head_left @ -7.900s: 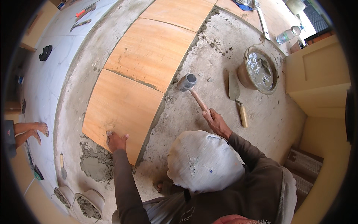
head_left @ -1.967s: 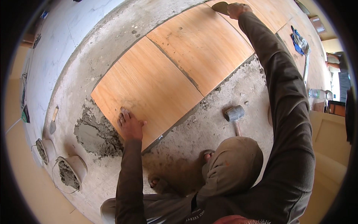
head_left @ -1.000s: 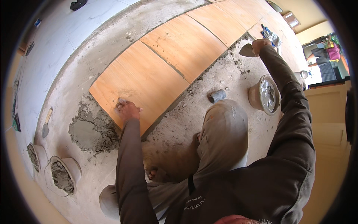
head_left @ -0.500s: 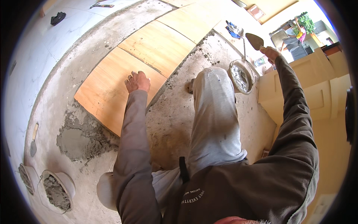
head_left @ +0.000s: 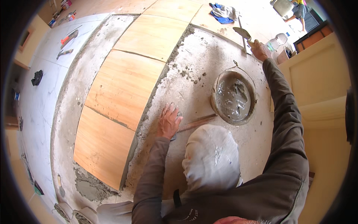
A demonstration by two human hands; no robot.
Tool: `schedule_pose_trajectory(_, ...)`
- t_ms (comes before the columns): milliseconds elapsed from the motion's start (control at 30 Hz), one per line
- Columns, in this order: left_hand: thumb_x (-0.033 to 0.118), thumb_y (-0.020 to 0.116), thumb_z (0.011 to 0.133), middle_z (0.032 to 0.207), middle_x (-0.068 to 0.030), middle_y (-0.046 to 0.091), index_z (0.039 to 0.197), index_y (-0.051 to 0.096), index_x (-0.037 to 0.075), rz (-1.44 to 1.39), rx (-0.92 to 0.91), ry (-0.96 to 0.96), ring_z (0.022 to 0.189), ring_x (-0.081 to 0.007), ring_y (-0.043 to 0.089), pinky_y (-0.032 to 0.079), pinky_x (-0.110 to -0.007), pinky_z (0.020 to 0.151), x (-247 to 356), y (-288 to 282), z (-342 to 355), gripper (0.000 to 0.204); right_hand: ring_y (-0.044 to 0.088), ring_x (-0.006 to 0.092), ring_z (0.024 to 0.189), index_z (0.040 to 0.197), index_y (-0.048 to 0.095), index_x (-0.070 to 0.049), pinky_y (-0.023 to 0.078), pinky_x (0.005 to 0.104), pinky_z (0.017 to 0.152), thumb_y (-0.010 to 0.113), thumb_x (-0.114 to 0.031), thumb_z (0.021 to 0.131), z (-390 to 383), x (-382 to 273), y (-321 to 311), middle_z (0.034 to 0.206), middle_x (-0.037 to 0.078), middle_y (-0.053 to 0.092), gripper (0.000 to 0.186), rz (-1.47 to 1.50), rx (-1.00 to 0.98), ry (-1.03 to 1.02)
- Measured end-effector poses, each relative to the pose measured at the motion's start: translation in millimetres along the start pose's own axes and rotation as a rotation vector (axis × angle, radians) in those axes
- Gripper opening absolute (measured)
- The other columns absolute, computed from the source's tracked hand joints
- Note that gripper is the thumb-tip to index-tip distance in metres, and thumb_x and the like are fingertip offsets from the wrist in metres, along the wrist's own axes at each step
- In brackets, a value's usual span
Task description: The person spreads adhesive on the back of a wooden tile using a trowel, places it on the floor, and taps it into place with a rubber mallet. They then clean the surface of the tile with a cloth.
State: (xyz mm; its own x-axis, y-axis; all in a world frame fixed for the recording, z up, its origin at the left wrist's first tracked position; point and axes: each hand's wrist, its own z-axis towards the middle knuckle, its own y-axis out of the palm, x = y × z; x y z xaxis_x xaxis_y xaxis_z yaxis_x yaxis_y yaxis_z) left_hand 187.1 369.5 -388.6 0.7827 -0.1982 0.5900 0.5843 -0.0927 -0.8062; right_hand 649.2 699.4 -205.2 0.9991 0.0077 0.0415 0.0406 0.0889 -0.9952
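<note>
My left hand (head_left: pixel 168 121) lies with spread fingers on the rough concrete beside the wood-look tiles (head_left: pixel 102 142), next to the mallet (head_left: pixel 195 122), whose head is mostly hidden under the hand and my knee. My right hand (head_left: pixel 259 50) is raised at upper right, closed on the handle of a pointed trowel (head_left: pixel 241 33). Below it stands a bucket of wet grey slurry (head_left: pixel 227 104) with its wire handle up. A patch of grey mortar (head_left: pixel 91 184) shows at the lower end of the tile row.
White marble-look floor (head_left: pixel 44 112) with scattered tools (head_left: pixel 66 52) lies left. A small trowel (head_left: pixel 60 186) and buckets (head_left: pixel 84 218) sit lower left. A blue cloth (head_left: pixel 222 13), straightedge (head_left: pixel 248 48), bottle (head_left: pixel 278 42) and cream cabinet (head_left: pixel 309 71) are right. Another person (head_left: pixel 300 16) is at top right.
My left hand has left the tile and moved right onto the concrete. My right hand still holds the trowel, raised. The view has swung toward the bucket.
</note>
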Motion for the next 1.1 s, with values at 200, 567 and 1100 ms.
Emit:
schedule_pose_trajectory(200,0.05,0.056,0.099,0.167,-0.0171,0.023,0.158,0.033,0.006,0.433,-0.109,-0.139,0.155,-0.0351,0.02,0.014,-0.053,0.127,35,63,32,0.077,0.065,0.0435,0.115,0.134,0.057,-0.012,0.049,0.0543,0.097,0.051,-0.038,0.097,95,21,79,0.127,0.025,0.064,0.046,-0.007,-0.017,0.097)
schedule_pose_trajectory(567,0.05,0.064,0.093,0.16,-0.0235,0.036,0.152,0.042,0.005,0.549,-0.179,-0.245,0.151,-0.0394,0.031,0.023,-0.061,0.123,43,61,51,0.077,0.064,0.0336,0.122,0.143,0.054,-0.025,0.051,0.0512,0.099,0.052,-0.019,0.096,257,-14,133,0.133,0.014,0.065,0.047,-0.145,-0.043,0.072)
schedule_pose_trajectory(1100,0.054,0.059,0.095,0.16,-0.0263,0.034,0.154,0.04,0.005,0.593,-0.213,-0.212,0.151,-0.0411,0.03,0.024,-0.063,0.121,38,64,56,0.079,0.055,0.0097,0.075,0.127,0.067,-0.002,0.044,0.0267,0.068,0.07,-0.034,0.076,0,64,77,0.082,-0.002,0.058,0.06,0.957,-1.124,0.177)
